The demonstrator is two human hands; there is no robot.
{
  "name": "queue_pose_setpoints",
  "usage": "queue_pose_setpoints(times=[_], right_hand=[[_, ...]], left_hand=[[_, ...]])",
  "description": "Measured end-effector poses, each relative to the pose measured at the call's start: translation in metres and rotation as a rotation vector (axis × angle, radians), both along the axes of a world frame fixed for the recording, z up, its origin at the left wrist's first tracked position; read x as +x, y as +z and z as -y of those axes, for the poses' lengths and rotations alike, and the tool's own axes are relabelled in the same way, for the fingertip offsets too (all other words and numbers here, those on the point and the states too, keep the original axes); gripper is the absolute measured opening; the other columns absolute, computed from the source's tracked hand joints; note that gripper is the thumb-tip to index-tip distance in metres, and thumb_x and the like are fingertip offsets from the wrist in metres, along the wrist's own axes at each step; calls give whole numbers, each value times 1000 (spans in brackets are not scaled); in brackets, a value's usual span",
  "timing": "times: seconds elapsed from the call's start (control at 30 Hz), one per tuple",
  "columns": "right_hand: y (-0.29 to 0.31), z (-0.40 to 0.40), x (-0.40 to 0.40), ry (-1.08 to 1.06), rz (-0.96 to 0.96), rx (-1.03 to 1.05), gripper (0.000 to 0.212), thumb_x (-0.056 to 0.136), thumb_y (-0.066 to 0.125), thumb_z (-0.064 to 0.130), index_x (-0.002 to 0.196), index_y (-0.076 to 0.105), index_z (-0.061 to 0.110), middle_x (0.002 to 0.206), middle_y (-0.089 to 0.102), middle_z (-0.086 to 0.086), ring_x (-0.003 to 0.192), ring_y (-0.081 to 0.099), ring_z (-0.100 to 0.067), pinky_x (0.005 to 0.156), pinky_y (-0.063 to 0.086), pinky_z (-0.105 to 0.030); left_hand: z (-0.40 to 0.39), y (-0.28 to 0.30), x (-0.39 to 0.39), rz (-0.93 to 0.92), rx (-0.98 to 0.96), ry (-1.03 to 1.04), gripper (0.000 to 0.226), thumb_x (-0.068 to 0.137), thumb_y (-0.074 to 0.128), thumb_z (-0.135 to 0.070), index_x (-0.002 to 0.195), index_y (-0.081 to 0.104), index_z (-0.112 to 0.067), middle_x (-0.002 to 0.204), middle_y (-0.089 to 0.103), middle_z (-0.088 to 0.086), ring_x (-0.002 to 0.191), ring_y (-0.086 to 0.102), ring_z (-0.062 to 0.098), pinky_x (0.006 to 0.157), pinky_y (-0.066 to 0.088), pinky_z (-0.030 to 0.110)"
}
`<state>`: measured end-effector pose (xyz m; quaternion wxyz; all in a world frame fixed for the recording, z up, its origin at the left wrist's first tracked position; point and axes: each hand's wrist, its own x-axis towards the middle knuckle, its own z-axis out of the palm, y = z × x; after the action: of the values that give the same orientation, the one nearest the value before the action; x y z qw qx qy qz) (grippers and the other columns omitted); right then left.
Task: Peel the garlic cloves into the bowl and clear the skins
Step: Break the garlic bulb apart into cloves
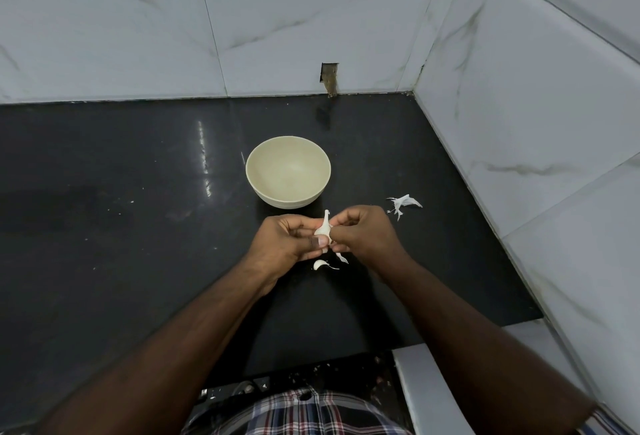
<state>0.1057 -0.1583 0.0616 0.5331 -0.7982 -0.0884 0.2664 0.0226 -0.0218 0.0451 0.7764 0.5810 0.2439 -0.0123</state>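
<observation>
No legible text, label, brand, number or sign appears on any surface in the head view.

One head camera looks forward and down, close above the dark surface (138, 192), walls at 12 and 3 o'clock.

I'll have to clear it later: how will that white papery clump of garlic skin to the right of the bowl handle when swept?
The white papery clump of garlic skin looks thin and wispy, so probably very light, floppy, likely to scatter. On the glossy black countertop, it should slide easily.
</observation>
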Motion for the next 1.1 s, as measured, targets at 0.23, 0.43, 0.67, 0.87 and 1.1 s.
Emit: queue_pose_setpoints(times=[0.23,0.43,0.67,0.87,1.1], right_hand=[[-2,7,2,70,-186,112,18,86,61,-10,97,72,0,88,70,-20,79,65,-24,81,56,-35],[-5,9,5,78,-153,65,15,91,59,-5,93,69,6,76,69,-11,62,64,-13,65,56,-25],[-15,19,19,179,186,-263,17,82,75,11,88,70,26,73,68,7,59,60,-1,68,52,-23],[-14,18,14,240,318,-336,20,82,80,27,102,77,24,88,73,13,81,67,4,75,48,-12],[-11,4,-2,107,-42,80,24,83,78,2,106,71,4,89,76,-13,77,69,-25,78,60,-41]], left_hand=[[-8,-3,-2,-33,-138,-33,26,90,66,4,114,71,-4,106,75,18,93,74,24,82,60,26],[-2,-2,1,-85,-57,-43,28,84,78,-6,111,69,-4,94,75,12,82,70,17,73,58,23],[-8,-4,1,-88,-54,9,18,92,64,-2,108,72,-5,103,76,16,98,74,25,83,58,26],[-8,-4,-2,-77,-69,2,20,92,66,-3,113,70,-2,105,75,20,97,74,27,82,61,27],[-6,-4,-2,-38,15,11,15,95,64,-1,108,70,1,97,76,20,89,75,25,79,61,26]])
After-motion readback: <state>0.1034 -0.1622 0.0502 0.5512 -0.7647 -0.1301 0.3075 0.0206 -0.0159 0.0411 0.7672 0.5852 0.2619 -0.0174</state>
